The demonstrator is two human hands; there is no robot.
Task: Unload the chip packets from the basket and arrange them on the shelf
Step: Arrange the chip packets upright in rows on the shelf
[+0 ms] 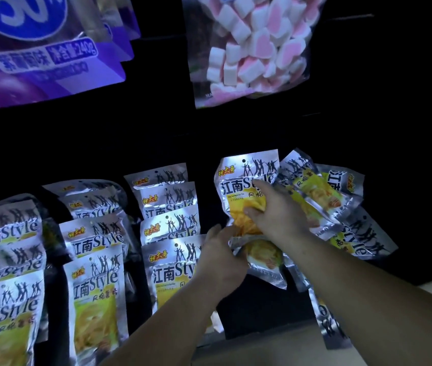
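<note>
Two bare forearms (368, 286) come in from the bottom edge and reach onto the dark shelf (262, 307).

Right hand (278, 215) - fingers and thumb clamped round the upright packet (238, 180). Its long axis is vertical in view, top seal up and away, print side facing the camera, right way up. It stands at the shelf's right-centre, just right of the third column.

Left hand (220, 257) - fingers curled onto the crumpled left edge of a lower packet (265, 257), right under the upright one and touching it. Its long axis is tilted, running down to the right. The print can't be read.

Counts, silver-and-yellow chip packets:
- far-left column (6, 313): 3 visible, cut by the frame edge
- second column (96, 299): 4
- third column (170, 270): 4
- loose heap (312, 188) to the right of the hands: at least 4, overlapping, exact count unclear

Column packets all lie tops away, long axes running front to back, each overlapping the one behind. Heap packets point every way, and some print reads sideways. One hangs over the shelf's front edge at lower right.

Above: purple bags (38, 62) at upper left, several stacked. One clear bag of pink-and-white marshmallows (252, 48) at upper centre.
</note>
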